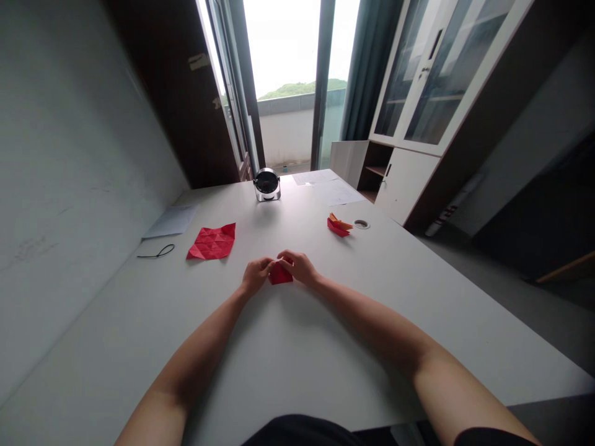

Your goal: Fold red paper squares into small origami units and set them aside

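A small folded piece of red paper is between my two hands near the middle of the white table. My left hand pinches its upper left edge. My right hand has its fingers curled over the upper right part, with the fingertips close to those of my left hand. The paper's lower part shows below the fingers; its top is partly hidden by them. Off to the left lies an unfolded red sheet covered in creases. On the right sits a folded red and orange paper piece.
A round black device on a metal stand stands at the back. White papers lie at the far right, another sheet at the left wall. A black cable tie and a round table grommet are also there.
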`<state>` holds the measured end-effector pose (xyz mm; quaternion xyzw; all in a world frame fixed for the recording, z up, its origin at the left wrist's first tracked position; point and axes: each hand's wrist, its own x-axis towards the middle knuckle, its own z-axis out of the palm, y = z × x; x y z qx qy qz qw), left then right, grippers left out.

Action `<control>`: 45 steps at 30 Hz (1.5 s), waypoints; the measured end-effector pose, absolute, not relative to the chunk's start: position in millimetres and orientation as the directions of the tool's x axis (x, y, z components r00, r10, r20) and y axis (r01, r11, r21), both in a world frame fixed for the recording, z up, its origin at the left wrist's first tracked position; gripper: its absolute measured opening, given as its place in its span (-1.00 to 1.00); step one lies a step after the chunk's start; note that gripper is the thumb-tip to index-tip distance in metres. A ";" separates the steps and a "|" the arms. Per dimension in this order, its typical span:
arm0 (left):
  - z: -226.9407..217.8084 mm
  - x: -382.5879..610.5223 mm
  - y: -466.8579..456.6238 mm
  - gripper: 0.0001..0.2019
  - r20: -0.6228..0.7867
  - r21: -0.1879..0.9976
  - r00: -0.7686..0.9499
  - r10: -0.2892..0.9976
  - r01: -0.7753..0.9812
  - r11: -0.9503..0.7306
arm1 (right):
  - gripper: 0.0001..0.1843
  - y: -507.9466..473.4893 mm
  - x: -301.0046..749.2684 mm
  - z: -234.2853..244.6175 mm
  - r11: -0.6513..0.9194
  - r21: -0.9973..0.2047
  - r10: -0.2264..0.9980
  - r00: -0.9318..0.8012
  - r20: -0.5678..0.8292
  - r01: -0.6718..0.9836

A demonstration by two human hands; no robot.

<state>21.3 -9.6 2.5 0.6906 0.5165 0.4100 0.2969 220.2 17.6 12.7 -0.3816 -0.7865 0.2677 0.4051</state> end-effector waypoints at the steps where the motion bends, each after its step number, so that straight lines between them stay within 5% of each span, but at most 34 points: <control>1: 2.1 21.2 -9.0 -0.67 0.260 0.832 0.129 0.957 0.473 -0.290 | -0.80 18.2 220.3 11.9 0.561 -0.736 0.820 -0.376 0.431 0.381; 10: -6.7 16.5 -1.6 -0.70 0.306 0.843 0.098 0.947 0.436 -0.317 | -0.78 29.7 222.9 -1.1 0.451 -0.826 0.879 -0.330 0.345 0.338; 45: 1.8 20.6 -7.9 -0.69 0.256 0.875 0.101 0.961 0.399 -0.275 | -0.70 30.8 224.1 3.9 0.436 -0.846 0.897 -0.219 0.383 0.308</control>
